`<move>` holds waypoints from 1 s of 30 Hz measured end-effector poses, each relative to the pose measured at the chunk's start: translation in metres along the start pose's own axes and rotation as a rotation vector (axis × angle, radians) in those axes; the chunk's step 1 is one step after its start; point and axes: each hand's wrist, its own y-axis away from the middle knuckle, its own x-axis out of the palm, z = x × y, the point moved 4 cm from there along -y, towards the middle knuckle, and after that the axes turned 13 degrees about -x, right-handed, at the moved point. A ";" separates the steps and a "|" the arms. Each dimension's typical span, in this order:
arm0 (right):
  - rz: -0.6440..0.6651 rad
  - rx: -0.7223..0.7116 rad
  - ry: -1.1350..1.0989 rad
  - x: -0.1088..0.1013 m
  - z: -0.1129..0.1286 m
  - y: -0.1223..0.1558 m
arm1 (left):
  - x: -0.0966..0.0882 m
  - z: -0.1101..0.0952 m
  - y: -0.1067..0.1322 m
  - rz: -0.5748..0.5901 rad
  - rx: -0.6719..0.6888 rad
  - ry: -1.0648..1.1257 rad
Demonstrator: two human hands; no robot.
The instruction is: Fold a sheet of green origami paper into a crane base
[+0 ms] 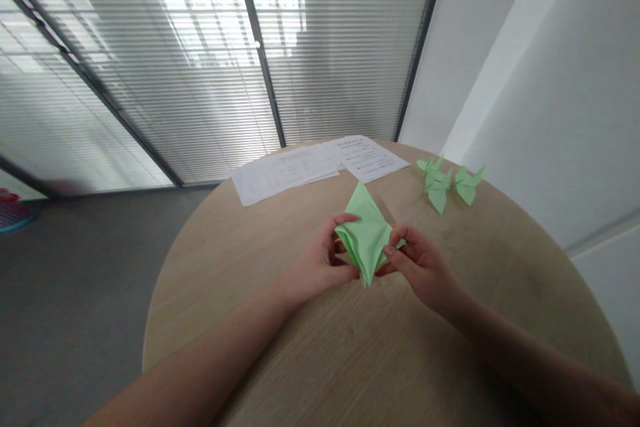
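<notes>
A light green folded paper (367, 230), diamond-shaped with its point away from me, is held just above the round wooden table (260, 320). My left hand (325, 260) pinches its left edge, thumb on top and fingers curled underneath. My right hand (417, 263) pinches its right edge and lower tip the same way. Both hands are closed on the paper.
Two finished green paper cranes (439, 183) (467, 185) stand at the table's far right. White printed sheets (295, 170) (370, 157) lie at the far edge. Behind them are a glass wall with blinds and a white wall on the right. Grey floor lies left.
</notes>
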 end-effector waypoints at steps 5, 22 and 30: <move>-0.019 -0.007 0.021 0.001 0.000 0.001 | 0.001 0.001 -0.001 -0.031 0.001 0.047; 0.001 -0.052 0.048 0.007 0.005 0.003 | -0.006 -0.003 -0.002 -0.311 0.051 -0.025; -0.014 -0.137 0.195 0.002 0.004 0.002 | -0.007 -0.010 0.000 -0.299 0.164 -0.190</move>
